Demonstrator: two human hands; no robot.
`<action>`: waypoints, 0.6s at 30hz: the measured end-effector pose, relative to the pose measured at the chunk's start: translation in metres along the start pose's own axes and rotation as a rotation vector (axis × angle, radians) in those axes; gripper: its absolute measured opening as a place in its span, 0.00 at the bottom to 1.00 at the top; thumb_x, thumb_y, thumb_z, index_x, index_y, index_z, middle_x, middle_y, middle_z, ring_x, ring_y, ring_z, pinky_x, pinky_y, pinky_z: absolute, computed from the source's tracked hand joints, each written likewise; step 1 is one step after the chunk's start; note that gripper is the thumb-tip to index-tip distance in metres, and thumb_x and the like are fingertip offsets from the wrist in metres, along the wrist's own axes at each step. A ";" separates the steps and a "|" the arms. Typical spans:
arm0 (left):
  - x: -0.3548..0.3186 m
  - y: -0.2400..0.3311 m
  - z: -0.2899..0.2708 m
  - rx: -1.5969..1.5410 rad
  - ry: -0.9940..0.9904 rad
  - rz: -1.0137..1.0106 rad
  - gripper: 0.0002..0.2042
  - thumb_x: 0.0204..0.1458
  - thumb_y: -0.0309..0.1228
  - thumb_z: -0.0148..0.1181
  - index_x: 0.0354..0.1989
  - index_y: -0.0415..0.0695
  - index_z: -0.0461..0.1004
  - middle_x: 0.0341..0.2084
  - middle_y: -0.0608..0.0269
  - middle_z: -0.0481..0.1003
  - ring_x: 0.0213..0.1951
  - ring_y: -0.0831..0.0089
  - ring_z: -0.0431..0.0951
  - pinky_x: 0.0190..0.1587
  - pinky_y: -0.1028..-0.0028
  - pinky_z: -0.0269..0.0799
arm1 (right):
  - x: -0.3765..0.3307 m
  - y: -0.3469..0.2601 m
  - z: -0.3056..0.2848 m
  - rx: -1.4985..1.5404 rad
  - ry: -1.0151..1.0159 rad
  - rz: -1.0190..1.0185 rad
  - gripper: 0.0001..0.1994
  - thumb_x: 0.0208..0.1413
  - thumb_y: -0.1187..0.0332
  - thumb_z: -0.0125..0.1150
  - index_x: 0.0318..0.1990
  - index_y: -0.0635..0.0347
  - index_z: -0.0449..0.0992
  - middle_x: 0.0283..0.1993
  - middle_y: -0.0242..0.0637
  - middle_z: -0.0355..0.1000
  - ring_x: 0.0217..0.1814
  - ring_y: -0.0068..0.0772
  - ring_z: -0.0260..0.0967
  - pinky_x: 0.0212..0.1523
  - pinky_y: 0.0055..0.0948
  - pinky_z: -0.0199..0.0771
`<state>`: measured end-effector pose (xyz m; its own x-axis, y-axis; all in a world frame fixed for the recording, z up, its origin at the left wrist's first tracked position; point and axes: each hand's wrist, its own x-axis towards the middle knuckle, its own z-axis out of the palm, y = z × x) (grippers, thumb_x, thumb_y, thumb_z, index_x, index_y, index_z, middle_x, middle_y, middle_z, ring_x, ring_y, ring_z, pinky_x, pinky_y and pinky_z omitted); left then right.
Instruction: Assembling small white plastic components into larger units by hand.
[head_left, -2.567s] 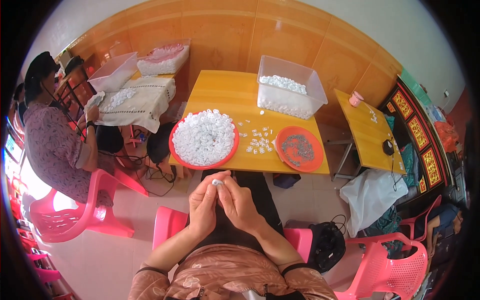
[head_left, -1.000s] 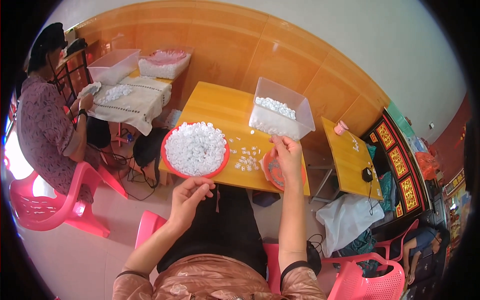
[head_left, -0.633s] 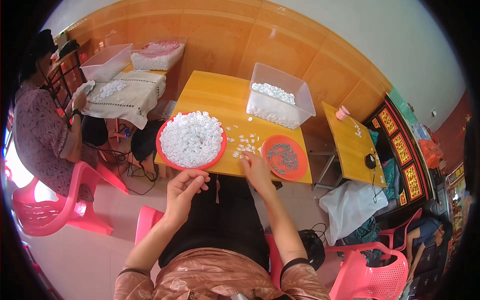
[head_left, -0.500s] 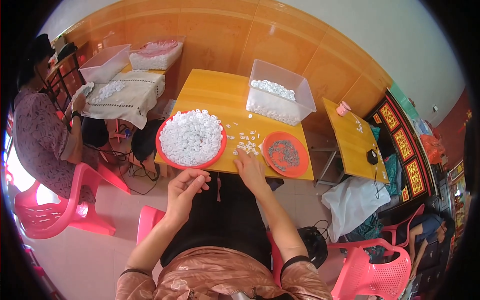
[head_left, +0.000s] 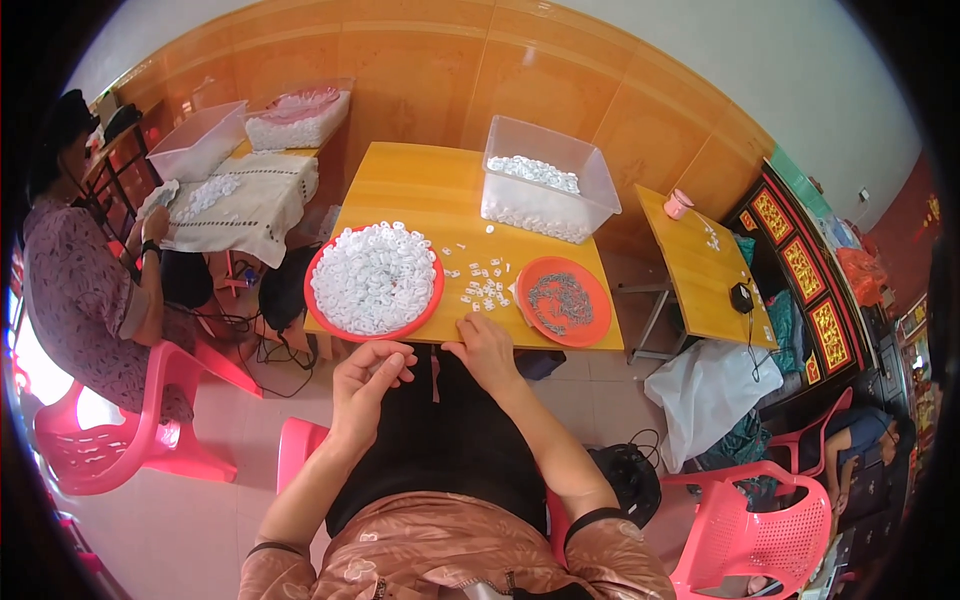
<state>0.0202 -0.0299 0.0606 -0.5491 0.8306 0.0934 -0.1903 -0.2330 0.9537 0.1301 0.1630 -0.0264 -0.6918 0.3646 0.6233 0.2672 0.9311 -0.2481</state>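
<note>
Right hand (head_left: 487,350) grip at table edge (head_left: 440,343), red tray (head_left: 375,280) heaped white pieces

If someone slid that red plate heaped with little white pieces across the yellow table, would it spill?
Probably a little. The white pieces are heaped loosely, well above the shallow rim of the red plate, so a quick push would likely shed some. They look small and light, so the plate itself should slide easily. It already sits close to the edge of the table, so it might tip off.

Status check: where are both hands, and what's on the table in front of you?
Left hand raised off the table edge, fingers curled. Right hand on the near edge by loose white pieces. Red tray of white pieces left, orange tray right. Nothing blocking.
</note>
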 end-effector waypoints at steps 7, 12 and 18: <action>0.002 -0.002 0.001 0.011 0.008 0.000 0.08 0.54 0.28 0.54 0.39 0.39 0.74 0.31 0.64 0.76 0.30 0.81 0.73 0.35 0.83 0.63 | -0.006 -0.006 0.012 0.019 0.056 -0.067 0.06 0.42 0.70 0.60 0.26 0.58 0.69 0.27 0.35 0.64 0.31 0.38 0.66 0.30 0.34 0.60; 0.005 -0.009 -0.001 0.029 -0.007 -0.006 0.08 0.55 0.28 0.54 0.40 0.39 0.74 0.32 0.64 0.76 0.30 0.81 0.72 0.35 0.82 0.63 | -0.005 -0.009 0.010 0.089 0.029 -0.014 0.03 0.43 0.72 0.58 0.26 0.59 0.71 0.26 0.38 0.65 0.29 0.43 0.67 0.29 0.36 0.63; 0.015 -0.026 -0.002 -0.004 0.051 -0.132 0.10 0.54 0.28 0.54 0.43 0.40 0.73 0.33 0.65 0.76 0.31 0.81 0.72 0.34 0.82 0.64 | 0.009 -0.026 -0.015 0.715 -0.220 0.512 0.08 0.51 0.72 0.59 0.37 0.65 0.76 0.28 0.36 0.75 0.27 0.25 0.72 0.29 0.24 0.70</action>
<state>0.0153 -0.0128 0.0365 -0.5594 0.8275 -0.0471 -0.2665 -0.1257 0.9556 0.1263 0.1418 -0.0032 -0.7349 0.6558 0.1725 0.1478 0.4032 -0.9031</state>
